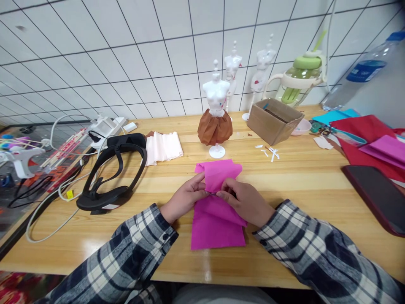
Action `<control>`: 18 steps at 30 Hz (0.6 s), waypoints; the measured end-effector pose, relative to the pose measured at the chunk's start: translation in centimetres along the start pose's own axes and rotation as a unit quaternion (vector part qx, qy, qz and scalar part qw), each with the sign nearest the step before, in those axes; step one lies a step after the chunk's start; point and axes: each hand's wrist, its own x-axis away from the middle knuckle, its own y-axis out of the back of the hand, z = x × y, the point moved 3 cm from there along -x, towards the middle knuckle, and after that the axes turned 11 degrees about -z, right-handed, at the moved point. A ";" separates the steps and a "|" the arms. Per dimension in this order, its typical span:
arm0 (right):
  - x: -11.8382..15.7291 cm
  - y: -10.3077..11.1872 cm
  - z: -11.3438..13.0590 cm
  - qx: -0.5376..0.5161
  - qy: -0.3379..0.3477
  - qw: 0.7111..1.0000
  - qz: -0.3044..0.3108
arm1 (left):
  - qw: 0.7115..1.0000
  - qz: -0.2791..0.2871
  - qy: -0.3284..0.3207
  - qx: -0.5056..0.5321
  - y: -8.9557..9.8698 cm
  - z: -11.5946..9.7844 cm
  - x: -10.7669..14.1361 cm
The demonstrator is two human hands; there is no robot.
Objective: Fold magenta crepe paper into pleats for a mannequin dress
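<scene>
A magenta sheet (pixel 218 232), folded over on itself, lies on the wooden table in front of me. My left hand (pixel 186 196) pinches its left side near the fold. From the right, my right hand (pixel 248 200) grips the sheet with thumb and bent fingers, its thumb tip almost meeting the left thumb. A small dark thing shows under the right fingers, too hidden to name. Just behind the sheet stands a small white dress form (pixel 216 93) on a round base, wearing a puffy brown skirt (pixel 215 127).
Left: a black head strap frame (pixel 139 169), white cables, pale pink cloth (pixel 164 147) and a glue gun (pixel 23 162). Behind: two more dress forms, a cardboard box (pixel 268 126), paper scraps and a green-lidded jug (pixel 297 80). Right: a phone (pixel 379 196), red and magenta sheets, a bottle (pixel 363 74).
</scene>
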 end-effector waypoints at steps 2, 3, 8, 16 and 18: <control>0.0 0.0 0.0 0.008 -0.005 1.000 0.004 | 1.000 0.003 0.003 0.000 0.1 0.0 0.0; 0.0 0.0 0.0 0.011 -0.008 1.000 0.006 | 1.000 0.003 0.006 -0.001 0.1 0.0 0.1; 0.1 0.1 0.4 0.004 -0.013 1.000 0.002 | 1.000 -0.015 0.004 -0.015 0.1 -0.1 0.2; 0.3 0.0 0.7 0.012 -0.017 1.000 -0.015 | 1.000 -0.013 -0.003 -0.003 0.1 0.0 0.2; 0.3 0.0 0.7 0.013 -0.020 1.000 -0.014 | 1.000 -0.015 -0.004 0.006 0.3 0.1 0.1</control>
